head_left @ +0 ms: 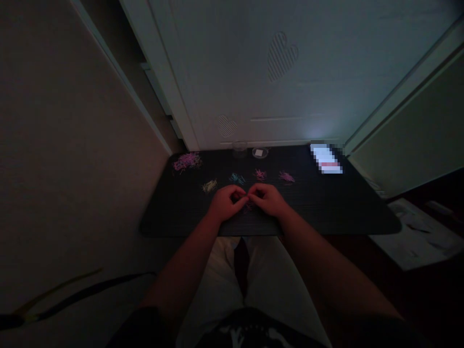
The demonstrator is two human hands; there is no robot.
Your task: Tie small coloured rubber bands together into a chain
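Above the worktop [326,208], left hand [224,203] and right hand [270,199] sit close, fingers [256,198] narrowed — holding what, I cannot tell (too dim); keep pinches light over pink strands [248,208].

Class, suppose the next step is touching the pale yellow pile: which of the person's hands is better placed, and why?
Probably the left hand: it is close beside the pale yellow pile, while the right hand lies farther off, past the left. What each holds is unclear.
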